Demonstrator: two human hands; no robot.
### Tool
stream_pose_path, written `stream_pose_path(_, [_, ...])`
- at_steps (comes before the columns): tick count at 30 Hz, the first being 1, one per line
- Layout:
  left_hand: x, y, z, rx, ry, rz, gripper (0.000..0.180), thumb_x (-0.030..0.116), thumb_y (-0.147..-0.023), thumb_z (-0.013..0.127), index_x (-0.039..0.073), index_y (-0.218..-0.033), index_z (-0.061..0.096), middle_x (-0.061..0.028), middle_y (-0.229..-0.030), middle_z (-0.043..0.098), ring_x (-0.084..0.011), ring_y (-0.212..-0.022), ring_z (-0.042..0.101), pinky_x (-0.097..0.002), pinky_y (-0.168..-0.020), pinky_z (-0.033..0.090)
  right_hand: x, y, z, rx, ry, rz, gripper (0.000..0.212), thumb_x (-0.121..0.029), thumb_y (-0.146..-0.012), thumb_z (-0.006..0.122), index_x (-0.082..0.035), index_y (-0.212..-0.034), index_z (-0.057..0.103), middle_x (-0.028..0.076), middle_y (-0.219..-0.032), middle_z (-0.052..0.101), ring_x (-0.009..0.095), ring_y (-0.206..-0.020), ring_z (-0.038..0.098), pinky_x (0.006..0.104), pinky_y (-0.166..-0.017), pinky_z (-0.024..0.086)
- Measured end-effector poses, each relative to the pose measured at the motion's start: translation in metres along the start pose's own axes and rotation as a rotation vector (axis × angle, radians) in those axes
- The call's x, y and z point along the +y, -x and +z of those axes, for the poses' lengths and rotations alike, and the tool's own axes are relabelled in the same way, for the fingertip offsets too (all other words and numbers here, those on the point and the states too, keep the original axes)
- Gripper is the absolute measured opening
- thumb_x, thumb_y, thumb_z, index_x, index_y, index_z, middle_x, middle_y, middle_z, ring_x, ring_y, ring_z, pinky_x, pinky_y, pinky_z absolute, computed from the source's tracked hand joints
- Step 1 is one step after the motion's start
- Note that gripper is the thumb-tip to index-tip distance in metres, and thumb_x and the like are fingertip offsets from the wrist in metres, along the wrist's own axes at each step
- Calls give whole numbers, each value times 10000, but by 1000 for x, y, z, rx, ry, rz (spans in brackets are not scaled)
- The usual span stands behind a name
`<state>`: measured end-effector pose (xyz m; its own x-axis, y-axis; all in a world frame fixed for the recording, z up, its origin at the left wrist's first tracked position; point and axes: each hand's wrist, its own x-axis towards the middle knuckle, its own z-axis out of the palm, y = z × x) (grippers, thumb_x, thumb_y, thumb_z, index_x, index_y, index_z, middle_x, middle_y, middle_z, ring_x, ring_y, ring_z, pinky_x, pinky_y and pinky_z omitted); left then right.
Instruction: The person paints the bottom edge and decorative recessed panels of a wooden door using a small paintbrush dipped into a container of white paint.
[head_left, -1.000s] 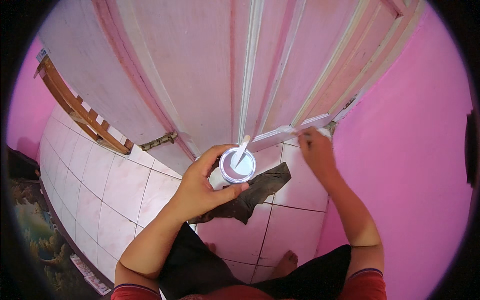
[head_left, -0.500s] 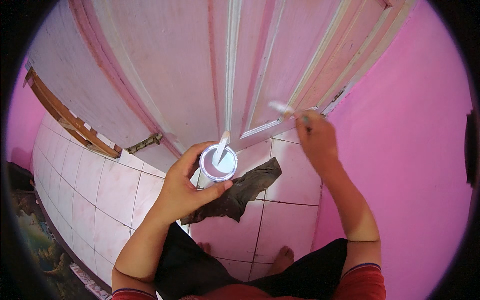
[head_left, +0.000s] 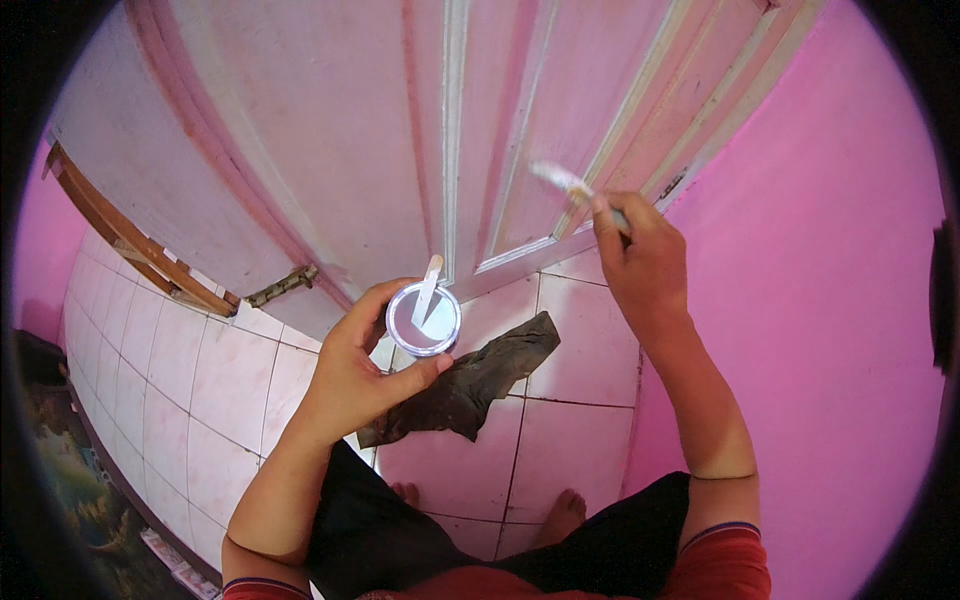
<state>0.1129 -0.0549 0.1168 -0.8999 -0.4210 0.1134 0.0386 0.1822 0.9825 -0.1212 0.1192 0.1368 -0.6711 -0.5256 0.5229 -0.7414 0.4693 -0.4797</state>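
Observation:
My left hand (head_left: 372, 365) is wrapped round a small open paint can (head_left: 400, 322) with white paint inside. A flat wooden stick (head_left: 427, 288) coated in white leans in the can, its bare tip above the rim. My right hand (head_left: 643, 255) grips the handle of a paintbrush (head_left: 566, 180) whose bristles are loaded with white. The brush is close to the lower right panel of a pinkish panelled door (head_left: 340, 130); I cannot tell whether the bristles touch it. Fresh white runs along some of the door's mouldings (head_left: 515, 254).
A dark crumpled cloth (head_left: 480, 378) lies on the tiled floor (head_left: 570, 440) below my hands. A metal bolt (head_left: 283, 287) sits at the door's lower left edge. Pink wall (head_left: 810, 300) rises on the right. A wooden frame (head_left: 140, 245) stands beyond the door at left.
My right hand has shifted slightly right, and the brush has moved up, its bristles now higher against the door panel. My left hand with the can has moved a little left.

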Motion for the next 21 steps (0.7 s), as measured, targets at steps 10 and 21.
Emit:
stream_pose_path(10, [6, -2, 4, -24, 33, 22, 650, 53, -756, 823, 34, -1330, 520, -62, -1229, 597, -169, -1215, 548, -337, -1091, 378, 44, 11, 65, -38, 56, -192, 214, -219, -954, 593, -10, -966, 640, 196, -842, 669, 393, -753, 650, 479, -680, 522])
stream_pose_path(21, [7, 1, 0, -3, -8, -1, 656, 55, -752, 826, 33, -1332, 521, -66, -1227, 601, -174, -1210, 552, -342, -1096, 375, -11, -16, -19, 100, 72, -137, 174, -191, -935, 629, -25, -884, 641, 178, -828, 669, 374, -709, 643, 444, -606, 501])
